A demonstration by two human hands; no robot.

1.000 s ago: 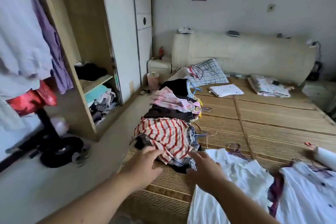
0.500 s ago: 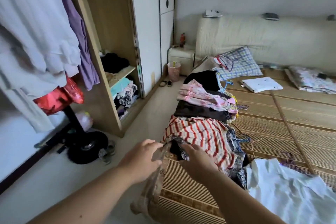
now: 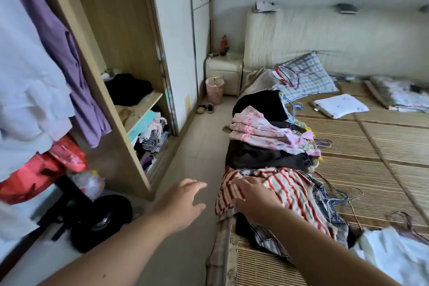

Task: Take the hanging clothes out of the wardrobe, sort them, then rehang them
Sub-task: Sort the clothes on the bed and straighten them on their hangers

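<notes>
Right hand lies fingers flat on the red-and-white striped cloth garment, at the near end of the clothes row on the bamboo-matted bed. Left hand hovers spread, empty. Sorting judged underway; next move requires gripping and lifting this garment.

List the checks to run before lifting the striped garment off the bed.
1. Left hand free: ok, open and holding nothing.
2. Right hand on the striped garment: ok, it rests on it.
3. Grip taken: not ok, the fingers lie flat.
4. Garment clear of the hangers: cannot tell, they lie against the pile.
5. Wardrobe open: ok.
</notes>
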